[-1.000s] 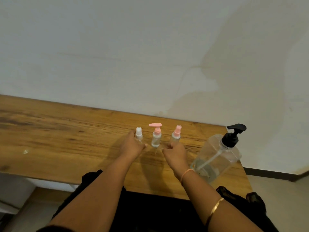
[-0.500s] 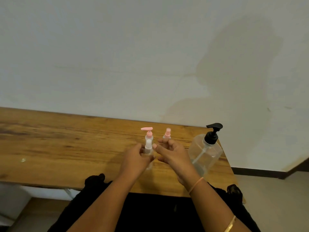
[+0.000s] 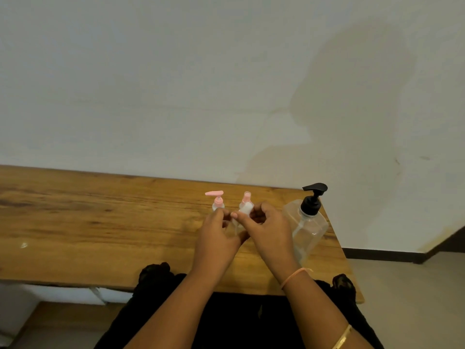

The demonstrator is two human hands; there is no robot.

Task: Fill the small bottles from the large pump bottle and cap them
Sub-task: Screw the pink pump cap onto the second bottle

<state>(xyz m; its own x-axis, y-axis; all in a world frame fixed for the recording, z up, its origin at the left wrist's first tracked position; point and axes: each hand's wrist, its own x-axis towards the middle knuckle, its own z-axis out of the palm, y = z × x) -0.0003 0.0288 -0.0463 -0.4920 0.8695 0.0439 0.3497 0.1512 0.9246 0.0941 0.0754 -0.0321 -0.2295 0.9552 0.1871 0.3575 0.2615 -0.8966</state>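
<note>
At the centre of the frame, over the wooden table [image 3: 100, 222], our left hand [image 3: 216, 238] curls around a small clear bottle [image 3: 236, 225] while our right hand [image 3: 266, 230] pinches its white cap [image 3: 246, 209]. It leans slightly, cap toward the upper right; its fill we cannot tell. Right of it, the large pump bottle [image 3: 308, 225] stands upright, spout pointing left.

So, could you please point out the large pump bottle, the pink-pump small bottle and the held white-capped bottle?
large pump bottle [image 3: 311, 224], head view, on its clear body.
pink-pump small bottle [image 3: 218, 202], head view, on its pink collar.
white-capped bottle [image 3: 246, 209], head view, on its white cap.
</note>
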